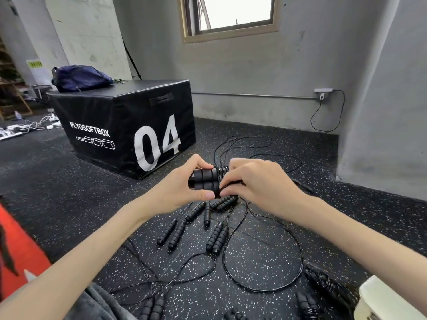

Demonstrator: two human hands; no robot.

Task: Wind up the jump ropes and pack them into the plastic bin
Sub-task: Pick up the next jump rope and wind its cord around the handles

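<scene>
Overhead, both hands — left hand (184,181), right hand (256,183) — gripping paired handles (204,180) above rope-strewn floor (265,248), near plyo box (124,125).

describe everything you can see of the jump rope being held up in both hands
The held jump rope has two black ribbed foam-looking handles pressed side by side, lying roughly level above the floor. Thin black cord is coiled tightly around their middle. The left hand grips the handle ends; the right hand pinches the coil. Loose cord trails to the floor behind.

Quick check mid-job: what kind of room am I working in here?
Most likely a gym or training room: speckled rubber floor, a black plyo soft box marked 04, and many jump ropes lying loose on the floor.
</scene>
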